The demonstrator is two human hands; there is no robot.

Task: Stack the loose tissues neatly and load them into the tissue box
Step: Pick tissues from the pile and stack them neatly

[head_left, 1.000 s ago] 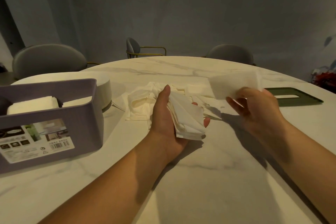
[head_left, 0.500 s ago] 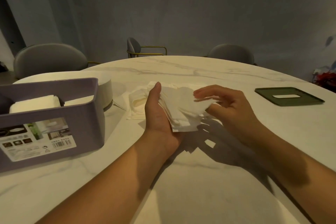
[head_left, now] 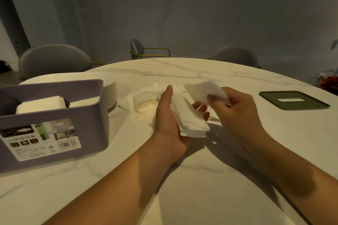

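My left hand (head_left: 167, 117) holds a stack of folded white tissues (head_left: 190, 122) in its palm, thumb up along the left side, fingertips showing past the right edge. My right hand (head_left: 236, 109) pinches a single white tissue (head_left: 203, 91) just above and right of the stack. A pile of loose tissues (head_left: 144, 104) lies on the table behind my left hand. The purple tissue box (head_left: 54, 120) stands open at the left with a stack of tissues (head_left: 42, 104) inside. Its dark green lid (head_left: 294, 99) lies flat at the right.
A white marble round table (head_left: 182, 179) carries everything. A white round object (head_left: 109, 89) sits behind the box. Grey chairs (head_left: 54, 60) stand around the far edge, and red items (head_left: 329, 82) lie off the table at the far right.
My right hand laid one tissue onto the stack half a second ago, then drew back to the right and now pinches another single tissue. My left hand stayed with the stack.
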